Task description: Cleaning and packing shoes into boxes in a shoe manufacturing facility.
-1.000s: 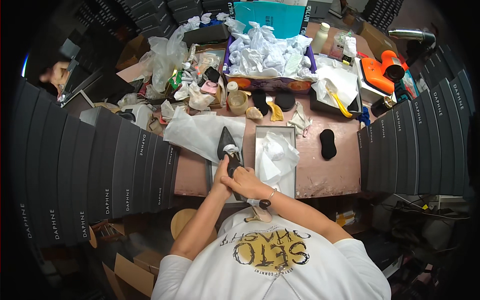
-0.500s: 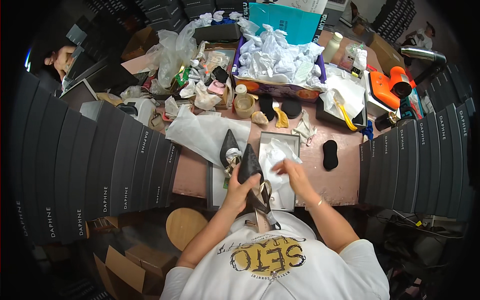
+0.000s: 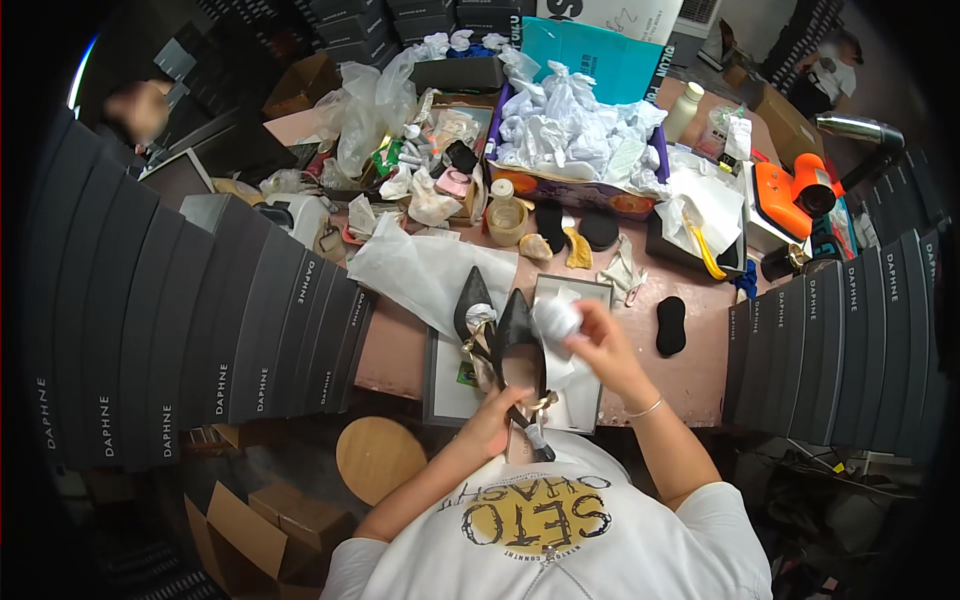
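Note:
My left hand (image 3: 490, 422) grips a black pointed slingback shoe (image 3: 517, 325) near its heel end, toe pointing away from me; its opening shows a pale insole. My right hand (image 3: 606, 352) pinches a white paper wad (image 3: 556, 320), slightly blurred, just right of that shoe's toe. To the left a second black pointed shoe (image 3: 471, 296) lies with white paper in its opening and a gold-toned ornament on it. Beneath both shoes is an open grey shoe box (image 3: 432, 385), with white tissue paper (image 3: 568, 374) in its right part.
A tissue sheet (image 3: 420, 270) lies behind the shoes. Farther back stand a purple-edged carton (image 3: 575, 190) of crumpled paper, a glass jar (image 3: 507, 222) and an orange tool (image 3: 780, 200). A black insole-shaped pad (image 3: 671, 326) lies right. Stacked shoe boxes (image 3: 230, 310) flank both sides.
My right hand now holds a paper wad; before, none showed in its blurred fingers. My left hand has shifted from the shoe's middle toward its heel end. The whole view has shifted slightly.

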### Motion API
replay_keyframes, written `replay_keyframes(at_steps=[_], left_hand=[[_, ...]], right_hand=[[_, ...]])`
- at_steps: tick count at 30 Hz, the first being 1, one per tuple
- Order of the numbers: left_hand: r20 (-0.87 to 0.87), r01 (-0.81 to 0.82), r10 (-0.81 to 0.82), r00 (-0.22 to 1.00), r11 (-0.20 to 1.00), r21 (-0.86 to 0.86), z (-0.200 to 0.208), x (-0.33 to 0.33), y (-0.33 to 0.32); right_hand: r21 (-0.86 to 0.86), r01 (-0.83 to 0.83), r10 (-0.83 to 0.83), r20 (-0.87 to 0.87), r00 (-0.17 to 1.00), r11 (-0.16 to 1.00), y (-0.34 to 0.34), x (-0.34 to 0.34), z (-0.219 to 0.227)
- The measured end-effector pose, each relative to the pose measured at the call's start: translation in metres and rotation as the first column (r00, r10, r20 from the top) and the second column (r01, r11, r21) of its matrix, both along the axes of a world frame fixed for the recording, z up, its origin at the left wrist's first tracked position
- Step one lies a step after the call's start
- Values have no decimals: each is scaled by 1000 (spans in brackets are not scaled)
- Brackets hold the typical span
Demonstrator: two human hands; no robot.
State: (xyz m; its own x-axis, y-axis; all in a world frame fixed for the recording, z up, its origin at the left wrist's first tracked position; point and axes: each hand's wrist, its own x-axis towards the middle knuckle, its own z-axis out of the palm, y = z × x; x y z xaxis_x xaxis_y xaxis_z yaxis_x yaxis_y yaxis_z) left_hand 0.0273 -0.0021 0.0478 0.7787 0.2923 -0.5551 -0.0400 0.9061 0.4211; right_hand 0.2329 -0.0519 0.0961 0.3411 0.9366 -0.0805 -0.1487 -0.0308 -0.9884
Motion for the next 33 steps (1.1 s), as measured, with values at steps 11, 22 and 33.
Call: replay_keyframes(at_steps=[11,22,33], left_hand=[[-8,49,-49,999,999,8,-12,12,-7],[49,107,-115,992,984,142,5,22,-10],[-150,96,10,989,726,681,-20,29,-6]], right_hand=[[-159,53,78,716,694,986,-9,-55,-20],[-160,-77,127,335,934,984,-8,0,-39],[-182,-2,77,406,911,983,-7,30,-60]])
